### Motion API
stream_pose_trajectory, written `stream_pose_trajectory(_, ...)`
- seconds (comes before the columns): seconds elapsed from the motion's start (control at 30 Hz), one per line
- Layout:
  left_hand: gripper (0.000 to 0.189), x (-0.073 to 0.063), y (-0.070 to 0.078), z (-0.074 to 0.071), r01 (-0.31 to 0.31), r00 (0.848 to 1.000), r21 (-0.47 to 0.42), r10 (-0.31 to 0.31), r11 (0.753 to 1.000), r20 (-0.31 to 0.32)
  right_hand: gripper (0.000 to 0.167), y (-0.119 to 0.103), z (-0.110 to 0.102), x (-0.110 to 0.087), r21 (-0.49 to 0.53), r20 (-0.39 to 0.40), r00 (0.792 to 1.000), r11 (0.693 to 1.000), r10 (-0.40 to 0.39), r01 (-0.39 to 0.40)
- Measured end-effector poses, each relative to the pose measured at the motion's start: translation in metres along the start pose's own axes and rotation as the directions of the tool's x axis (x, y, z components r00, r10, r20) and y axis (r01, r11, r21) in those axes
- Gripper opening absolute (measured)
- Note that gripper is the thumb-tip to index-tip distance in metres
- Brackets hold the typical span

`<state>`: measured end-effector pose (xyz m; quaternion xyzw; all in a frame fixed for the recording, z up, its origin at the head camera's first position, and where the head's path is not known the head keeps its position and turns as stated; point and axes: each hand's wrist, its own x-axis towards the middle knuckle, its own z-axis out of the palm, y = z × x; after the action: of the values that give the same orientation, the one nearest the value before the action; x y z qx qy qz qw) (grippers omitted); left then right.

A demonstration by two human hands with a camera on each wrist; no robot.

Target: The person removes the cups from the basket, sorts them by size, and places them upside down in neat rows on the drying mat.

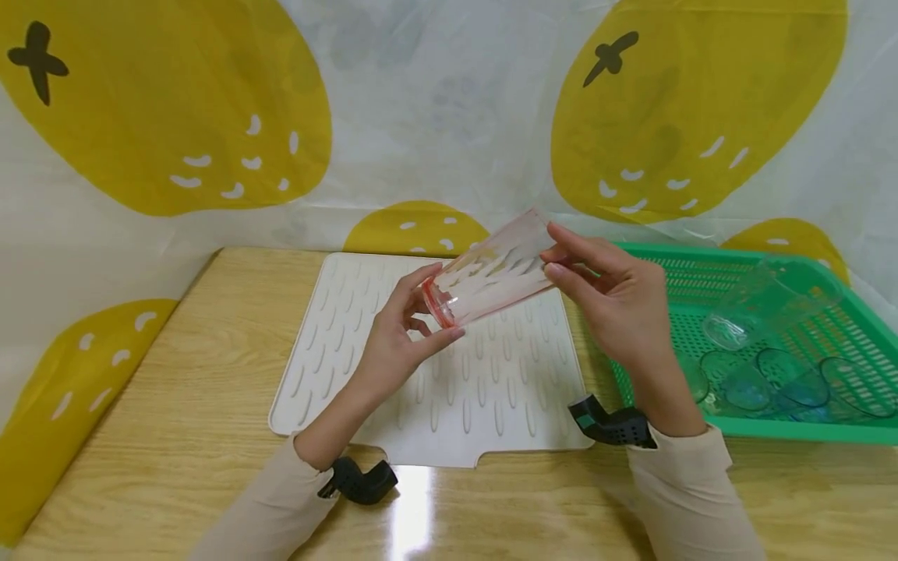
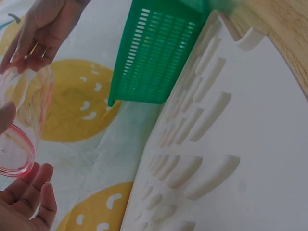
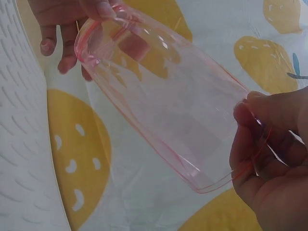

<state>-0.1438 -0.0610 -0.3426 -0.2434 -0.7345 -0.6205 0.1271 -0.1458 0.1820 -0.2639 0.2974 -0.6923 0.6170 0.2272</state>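
Clear pink cylindrical tumbler (image 1: 487, 269), maybe glass, tilts above the white ridged mat (image 1: 428, 436). Your left grip (image 1: 396, 335) pinches its base; your right grip (image 1: 620, 296), its rim. Likely light, stiff, slick, breakable: favour the thick base, spare the thin rim.

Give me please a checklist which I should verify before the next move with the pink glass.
1. Left hand holds the base of the pink glass: ok.
2. Right hand pinches the glass near its rim: ok.
3. Glass is upright: not ok; it is tilted, base lower and toward the left hand.
4. White mat lies flat on the table, below the glass: ok.
5. Other glasses are inside the green basket: ok.
6. Pink glass is fully dry and without fine cracks: cannot tell; reflections hide such detail.
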Motion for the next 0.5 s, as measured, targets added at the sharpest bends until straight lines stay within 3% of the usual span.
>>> stream_pose_trajectory(0.13,0.069,0.0,0.018,0.0,-0.051,0.998,0.02,0.051,0.999,-0.031,0.04,0.001,-0.002,0.0,0.015,0.018,0.999,0.999,0.04,-0.04)
stream_pose_trajectory(0.23,0.064,-0.001,0.031,0.0,-0.093,0.994,0.052,0.096,0.994,-0.056,0.041,0.002,-0.004,-0.001,-0.035,0.028,0.997,0.997,0.071,-0.07)
stream_pose_trajectory(0.4,0.059,-0.001,0.04,-0.002,-0.146,0.983,0.095,0.155,0.985,-0.103,0.042,0.002,-0.005,-0.001,-0.182,0.07,0.99,0.977,0.122,-0.108)
stream_pose_trajectory(0.5,0.058,-0.001,0.039,-0.005,-0.17,0.975,0.11,0.183,0.979,-0.124,0.044,0.004,-0.005,0.0,-0.213,0.113,0.985,0.971,0.132,-0.106)
